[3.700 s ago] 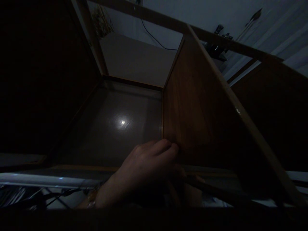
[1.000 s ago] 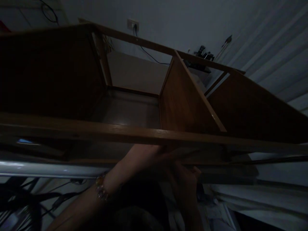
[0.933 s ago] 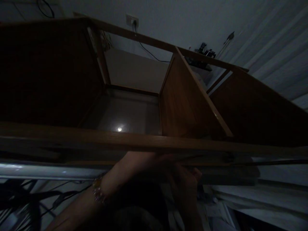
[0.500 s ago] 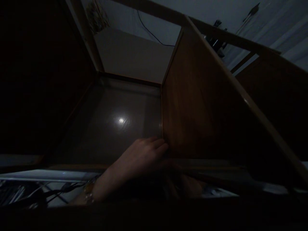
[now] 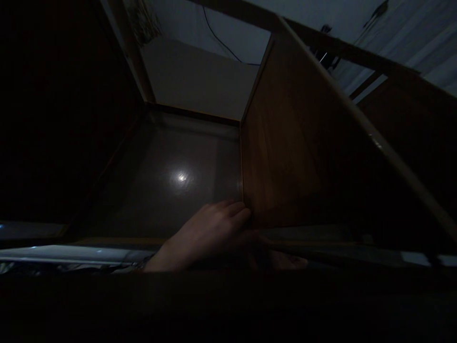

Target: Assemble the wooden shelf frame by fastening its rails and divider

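From the lower left my left hand [image 5: 217, 221] reaches over the front edge of a wooden compartment. Its fingers are bent and pressed together at the lower near corner of a brown wooden panel [image 5: 278, 143]; anything they hold is hidden. Just right of it and lower, my right hand [image 5: 283, 259] is very dim, mostly below the front rail [image 5: 117, 240]. Its fingers are too dark to read. Beneath the hands lies the smooth grey-brown base [image 5: 185, 152] of the compartment, with a bright light spot on it.
A dark side panel [image 5: 64, 119] closes the left. Beyond the back rail [image 5: 200, 113] are a pale brown surface [image 5: 200, 76] and a dark cable [image 5: 221, 42] against the wall. Dark objects [image 5: 326, 57] show past the upper right frame. Deep shadow covers the bottom of the view.
The view has shifted slightly, and a dark edge at the bottom now covers more, including my left wrist with its bracelet. Both hands stay at about the same place by the panel corner.
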`<state>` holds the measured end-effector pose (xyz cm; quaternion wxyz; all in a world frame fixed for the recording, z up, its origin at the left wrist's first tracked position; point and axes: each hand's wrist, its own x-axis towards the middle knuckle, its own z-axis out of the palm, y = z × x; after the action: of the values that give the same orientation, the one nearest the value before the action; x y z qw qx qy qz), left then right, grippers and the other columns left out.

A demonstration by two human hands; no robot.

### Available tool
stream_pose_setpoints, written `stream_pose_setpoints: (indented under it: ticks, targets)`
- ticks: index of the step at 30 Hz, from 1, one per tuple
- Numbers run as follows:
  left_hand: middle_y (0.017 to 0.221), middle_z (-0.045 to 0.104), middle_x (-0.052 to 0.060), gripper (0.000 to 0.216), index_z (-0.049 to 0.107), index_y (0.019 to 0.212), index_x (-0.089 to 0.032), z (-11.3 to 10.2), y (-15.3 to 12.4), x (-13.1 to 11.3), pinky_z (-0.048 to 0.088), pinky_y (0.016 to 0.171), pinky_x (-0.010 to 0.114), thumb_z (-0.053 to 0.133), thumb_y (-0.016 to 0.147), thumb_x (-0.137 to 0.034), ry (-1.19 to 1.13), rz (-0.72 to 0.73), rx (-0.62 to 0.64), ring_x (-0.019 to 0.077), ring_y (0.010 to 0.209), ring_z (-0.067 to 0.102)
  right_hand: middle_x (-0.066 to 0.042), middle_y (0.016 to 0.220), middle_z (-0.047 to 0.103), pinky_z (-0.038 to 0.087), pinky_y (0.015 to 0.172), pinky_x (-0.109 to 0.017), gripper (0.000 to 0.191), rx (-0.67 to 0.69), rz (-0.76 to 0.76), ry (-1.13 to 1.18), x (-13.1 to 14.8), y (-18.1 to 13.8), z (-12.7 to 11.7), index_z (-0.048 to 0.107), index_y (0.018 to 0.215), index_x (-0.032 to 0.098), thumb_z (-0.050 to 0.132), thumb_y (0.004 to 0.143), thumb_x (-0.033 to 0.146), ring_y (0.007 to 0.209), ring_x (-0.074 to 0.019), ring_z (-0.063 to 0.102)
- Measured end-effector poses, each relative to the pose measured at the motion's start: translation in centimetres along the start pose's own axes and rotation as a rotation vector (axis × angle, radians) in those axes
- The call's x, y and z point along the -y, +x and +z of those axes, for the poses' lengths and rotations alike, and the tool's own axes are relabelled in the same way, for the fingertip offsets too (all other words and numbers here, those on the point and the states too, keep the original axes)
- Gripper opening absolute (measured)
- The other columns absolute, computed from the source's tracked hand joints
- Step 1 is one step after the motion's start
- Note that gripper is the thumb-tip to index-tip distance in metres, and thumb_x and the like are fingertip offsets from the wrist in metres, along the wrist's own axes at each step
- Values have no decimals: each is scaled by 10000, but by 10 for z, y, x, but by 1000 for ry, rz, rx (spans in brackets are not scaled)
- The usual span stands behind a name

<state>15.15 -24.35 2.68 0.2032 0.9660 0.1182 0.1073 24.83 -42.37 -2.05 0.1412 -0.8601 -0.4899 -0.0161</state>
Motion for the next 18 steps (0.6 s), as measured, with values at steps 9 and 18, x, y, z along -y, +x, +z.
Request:
stream_pose_setpoints:
  ticks: [9, 18]
  targets:
    - [921, 676, 22, 172, 604, 944, -183, -3, 3, -2, 451, 592, 270, 563, 927, -349, -28, -40, 102, 166, 743, 638, -79, 1201, 580, 528, 864, -405, 331, -45, -10, -9, -7, 1, 3, 564, 1193, 185, 566, 933, 389, 1013, -196, 599]
    - [887, 666, 30, 147, 604, 938, -177, -2, 1, -1, 441, 586, 266, 561, 926, -317, -32, -20, 89, 163, 732, 613, -78, 1207, 583, 543, 840, -406, 324, -86, -2, -15, -5, -1, 6, 574, 1186, 230, 569, 923, 419, 1032, -210, 587]
